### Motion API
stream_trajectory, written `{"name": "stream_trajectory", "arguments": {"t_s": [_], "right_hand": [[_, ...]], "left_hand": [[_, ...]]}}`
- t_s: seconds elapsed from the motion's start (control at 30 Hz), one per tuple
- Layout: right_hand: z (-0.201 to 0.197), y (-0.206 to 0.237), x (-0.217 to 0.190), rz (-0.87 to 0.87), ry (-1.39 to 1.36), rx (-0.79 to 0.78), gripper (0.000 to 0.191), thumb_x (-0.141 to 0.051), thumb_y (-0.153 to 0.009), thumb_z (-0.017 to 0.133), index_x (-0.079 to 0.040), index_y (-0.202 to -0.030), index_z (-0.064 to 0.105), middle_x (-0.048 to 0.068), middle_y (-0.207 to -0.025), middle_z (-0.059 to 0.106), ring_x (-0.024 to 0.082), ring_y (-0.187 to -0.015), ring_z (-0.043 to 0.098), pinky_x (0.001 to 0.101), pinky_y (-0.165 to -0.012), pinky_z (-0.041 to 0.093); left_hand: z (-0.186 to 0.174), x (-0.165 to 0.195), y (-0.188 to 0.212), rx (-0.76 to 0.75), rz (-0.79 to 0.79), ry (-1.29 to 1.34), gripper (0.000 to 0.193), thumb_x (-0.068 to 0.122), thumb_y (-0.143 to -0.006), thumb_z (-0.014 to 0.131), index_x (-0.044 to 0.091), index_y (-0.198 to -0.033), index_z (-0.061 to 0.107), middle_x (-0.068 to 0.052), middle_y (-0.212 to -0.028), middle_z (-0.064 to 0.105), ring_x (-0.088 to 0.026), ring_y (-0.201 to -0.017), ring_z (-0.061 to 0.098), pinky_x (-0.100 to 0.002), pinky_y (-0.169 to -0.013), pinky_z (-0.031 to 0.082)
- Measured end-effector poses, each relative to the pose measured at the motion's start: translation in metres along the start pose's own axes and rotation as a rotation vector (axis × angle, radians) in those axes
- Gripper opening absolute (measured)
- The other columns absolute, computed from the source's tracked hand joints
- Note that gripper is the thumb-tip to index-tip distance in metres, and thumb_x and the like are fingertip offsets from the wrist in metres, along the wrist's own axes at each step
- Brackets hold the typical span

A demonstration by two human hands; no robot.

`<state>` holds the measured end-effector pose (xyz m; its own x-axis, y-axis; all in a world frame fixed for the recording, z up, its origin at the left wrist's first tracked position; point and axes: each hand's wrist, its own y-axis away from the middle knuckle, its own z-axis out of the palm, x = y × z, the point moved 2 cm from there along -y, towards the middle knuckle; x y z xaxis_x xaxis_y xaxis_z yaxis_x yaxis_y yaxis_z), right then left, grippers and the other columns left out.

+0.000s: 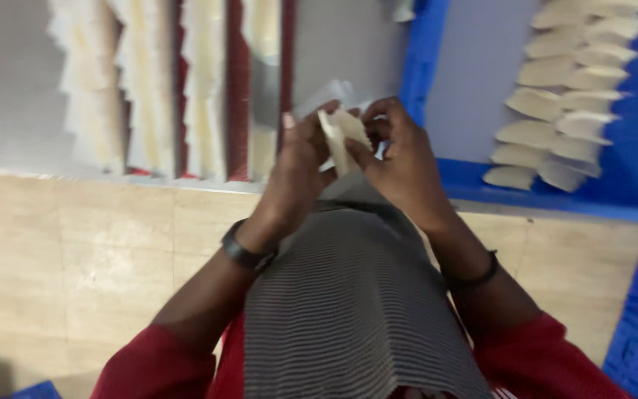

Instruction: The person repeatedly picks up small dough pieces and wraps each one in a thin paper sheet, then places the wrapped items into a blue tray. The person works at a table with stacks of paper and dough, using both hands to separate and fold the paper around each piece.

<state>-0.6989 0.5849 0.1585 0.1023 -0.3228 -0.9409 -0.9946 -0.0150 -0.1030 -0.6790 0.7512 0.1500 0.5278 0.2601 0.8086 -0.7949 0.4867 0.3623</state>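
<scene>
Both hands meet in the middle, out in front of the person's striped lap. Left hand (300,159) is bent at the wrist, with its fingers closed on one side of a small pale folded piece (341,137). Right hand (400,151) pinches the other side of the same piece with thumb and fingertips. A black band sits on each wrist.

To the right, a blue tray (526,196) holds rows of pale folded pieces (563,103), laid overlapping. To the left, tall stacks of pale sheets (149,81) stand side by side between dark red dividers (236,89).
</scene>
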Motion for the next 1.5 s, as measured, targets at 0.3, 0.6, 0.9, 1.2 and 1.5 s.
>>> {"name": "stream_trajectory", "arguments": {"t_s": [0.3, 0.6, 0.9, 1.2, 1.5], "right_hand": [[-0.166, 0.018, 0.082, 0.064, 0.673, -0.022, 0.018, -0.016, -0.102, 0.075, -0.004, -0.115, 0.072, 0.013, -0.098, 0.075, 0.020, -0.082, 0.071, 0.0355, -0.071, 0.056], [-0.169, 0.040, 0.155, 0.271, 0.761, -0.587, 0.023, -0.024, -0.087, 0.069, -0.014, -0.106, 0.076, 0.012, -0.087, 0.075, 0.034, -0.082, 0.069, 0.0480, -0.074, 0.054], [-0.169, 0.049, 0.153, 0.037, 0.973, -0.619, 0.024, -0.016, -0.083, 0.074, -0.015, -0.107, 0.077, 0.012, -0.097, 0.076, 0.032, -0.092, 0.070, 0.0454, -0.078, 0.057], [-0.149, 0.008, 0.042, 0.044, 0.854, -0.222, 0.020, -0.019, -0.098, 0.078, -0.008, -0.114, 0.075, 0.010, -0.107, 0.077, 0.023, -0.078, 0.067, 0.0368, -0.073, 0.054], [0.063, -0.054, 0.015, -0.049, 0.587, -0.446, 0.030, -0.031, -0.093, 0.071, -0.006, -0.110, 0.072, 0.007, -0.088, 0.076, 0.024, -0.061, 0.070, 0.0379, -0.057, 0.054]], "left_hand": [[0.000, -0.008, 0.005, 0.086, -0.023, -0.138, 0.089, 0.067, -0.100, 0.016, 0.001, -0.157, 0.028, -0.027, -0.159, 0.043, -0.042, -0.147, 0.046, -0.055, -0.118, 0.042], [0.017, -0.024, 0.018, 0.184, -0.036, -0.033, 0.077, 0.066, -0.102, 0.025, 0.006, -0.148, 0.041, -0.023, -0.150, 0.051, -0.039, -0.139, 0.052, -0.053, -0.114, 0.044], [0.012, -0.021, 0.026, 0.211, 0.016, -0.019, 0.068, 0.058, -0.106, 0.026, 0.005, -0.145, 0.043, -0.023, -0.145, 0.054, -0.038, -0.133, 0.057, -0.051, -0.111, 0.047], [-0.035, -0.013, 0.032, 0.277, -0.056, -0.015, 0.060, 0.044, -0.108, 0.017, 0.005, -0.143, 0.046, -0.018, -0.137, 0.063, -0.030, -0.125, 0.064, -0.043, -0.106, 0.053], [-0.107, 0.009, 0.057, 0.314, 0.160, 0.197, 0.052, 0.046, -0.109, 0.031, 0.006, -0.136, 0.051, -0.012, -0.129, 0.064, -0.028, -0.121, 0.065, -0.044, -0.105, 0.054]]}}
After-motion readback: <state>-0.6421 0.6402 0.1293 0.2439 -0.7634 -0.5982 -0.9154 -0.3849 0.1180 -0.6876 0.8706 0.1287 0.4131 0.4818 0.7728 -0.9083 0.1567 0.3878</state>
